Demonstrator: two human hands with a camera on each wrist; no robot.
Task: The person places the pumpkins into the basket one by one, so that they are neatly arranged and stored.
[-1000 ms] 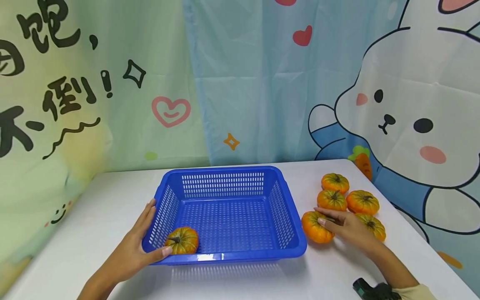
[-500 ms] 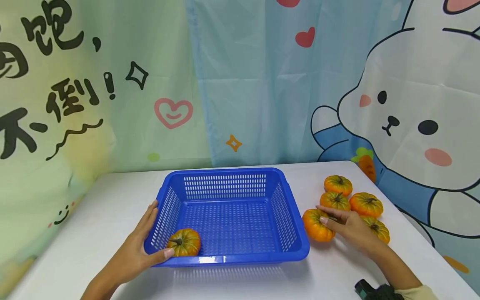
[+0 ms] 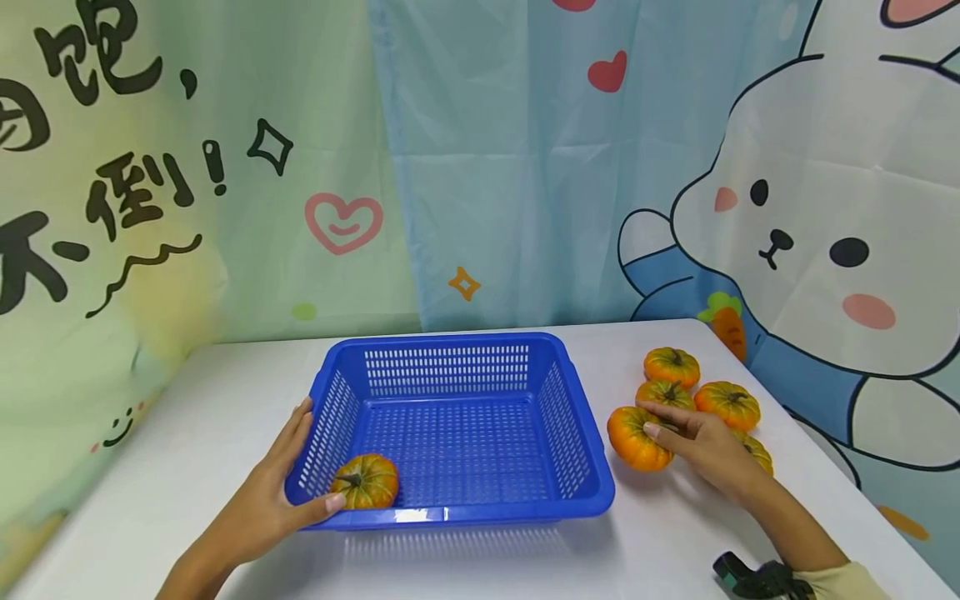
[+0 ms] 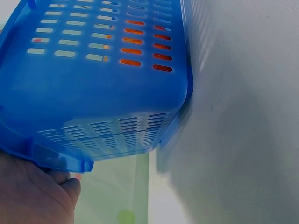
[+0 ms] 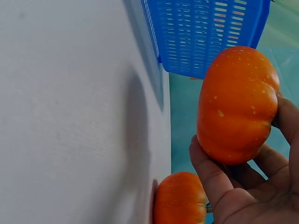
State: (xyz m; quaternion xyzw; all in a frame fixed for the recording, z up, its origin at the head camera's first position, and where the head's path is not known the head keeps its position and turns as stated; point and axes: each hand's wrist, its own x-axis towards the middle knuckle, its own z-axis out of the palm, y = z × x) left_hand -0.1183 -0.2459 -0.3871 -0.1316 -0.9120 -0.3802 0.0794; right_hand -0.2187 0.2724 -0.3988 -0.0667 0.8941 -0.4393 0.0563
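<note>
My left hand (image 3: 262, 500) holds the blue plastic basket (image 3: 510, 512) at its near left corner, thumb over the front rim and fingers along the left side. Inside that corner sits one small orange-and-green pumpkin (image 3: 367, 483). To the right of the basket, my right hand (image 3: 708, 450) grips another small pumpkin (image 3: 633, 442) between thumb and fingers. In the right wrist view this orange pumpkin (image 5: 236, 107) is raised off the table, its shadow apart from it. Through the slots of the basket wall (image 4: 88, 88), orange shows in the left wrist view.
Several more pumpkins cluster on the right of the white table (image 3: 555, 567), among them a back one (image 3: 671, 365) and a right one (image 3: 727, 404). One is partly hidden behind my right hand. A printed curtain (image 3: 480, 167) hangs behind the table.
The pumpkin in my right hand has risen slightly, and that hand with it. My left hand and the basket keep their places.
</note>
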